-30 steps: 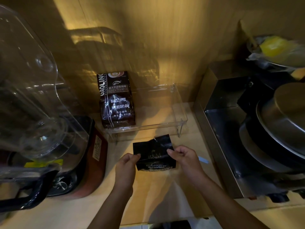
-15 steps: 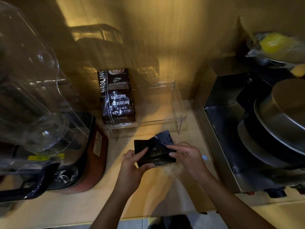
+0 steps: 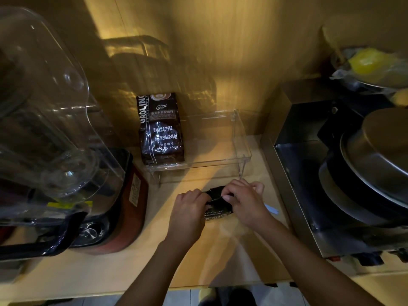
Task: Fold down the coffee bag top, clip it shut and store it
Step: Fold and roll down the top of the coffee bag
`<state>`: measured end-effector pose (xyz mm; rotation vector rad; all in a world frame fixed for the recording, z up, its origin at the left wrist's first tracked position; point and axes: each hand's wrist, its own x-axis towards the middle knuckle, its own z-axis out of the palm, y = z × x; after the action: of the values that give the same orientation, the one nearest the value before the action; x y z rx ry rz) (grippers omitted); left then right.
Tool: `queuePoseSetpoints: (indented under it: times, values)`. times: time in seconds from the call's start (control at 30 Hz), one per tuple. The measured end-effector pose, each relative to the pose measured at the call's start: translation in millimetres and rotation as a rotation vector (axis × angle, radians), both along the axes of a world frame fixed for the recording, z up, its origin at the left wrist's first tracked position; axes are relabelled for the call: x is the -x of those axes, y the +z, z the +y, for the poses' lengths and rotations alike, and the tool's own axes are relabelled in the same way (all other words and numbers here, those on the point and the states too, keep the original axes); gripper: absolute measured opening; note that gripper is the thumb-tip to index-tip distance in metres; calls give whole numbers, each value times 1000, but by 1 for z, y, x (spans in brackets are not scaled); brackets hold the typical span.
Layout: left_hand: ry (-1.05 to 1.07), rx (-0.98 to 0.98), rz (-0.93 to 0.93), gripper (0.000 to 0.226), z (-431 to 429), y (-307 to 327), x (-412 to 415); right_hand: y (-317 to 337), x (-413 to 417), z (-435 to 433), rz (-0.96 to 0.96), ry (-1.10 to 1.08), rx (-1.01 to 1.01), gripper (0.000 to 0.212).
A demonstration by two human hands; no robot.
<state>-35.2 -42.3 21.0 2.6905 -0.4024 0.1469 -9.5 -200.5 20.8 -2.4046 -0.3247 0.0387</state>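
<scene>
A small black glossy coffee bag (image 3: 217, 212) with pale lettering lies on the desk (image 3: 136, 270), just in front of a clear tray (image 3: 241, 138), its top creased over. The left hand (image 3: 187, 214) and right hand (image 3: 246, 202) each pinch a side of the bag's top, fingers curled tight. Two coffee bags show: this one and a taller bag (image 3: 160, 128) standing in the tray. One pale blue clip (image 3: 272, 209) lies beside the right hand.

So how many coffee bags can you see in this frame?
2. A large coffee bag stands at the left end of the clear rack; a small black coffee bag sits on the counter, held between both hands. None visibly hidden.
</scene>
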Motion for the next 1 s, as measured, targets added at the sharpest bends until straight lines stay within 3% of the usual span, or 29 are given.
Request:
queuePoseSetpoints:
  times: [0.13,0.23,0.37,0.43,0.53,0.77,0.87,1.0]
  values:
    - [-23,109,82,12,-1,1,-13,8,-4,6,-68,159,83,10]
    - [5,197,148,10,2,0,-18,8,-4,14,-45,161,100,12]
    - [182,475,599,17,8,3,-26,15,-17,14,471,47,-4,16]
    - [300,596,763,19,7,8,-33,19,-31,16,623,28,20,7]
    - [415,679,765,18,12,14,-40,26,-42,15,613,-23,-24,11]
    - [206,486,737,10,36,10,-34,13,-32,2,624,40,-34,23]
    - [380,666,789,8,37,7,-35,16,-37,5,646,36,-53,23]
    - [608,848,855,32,42,4,-36,21,-41,3,661,-27,-130,30]
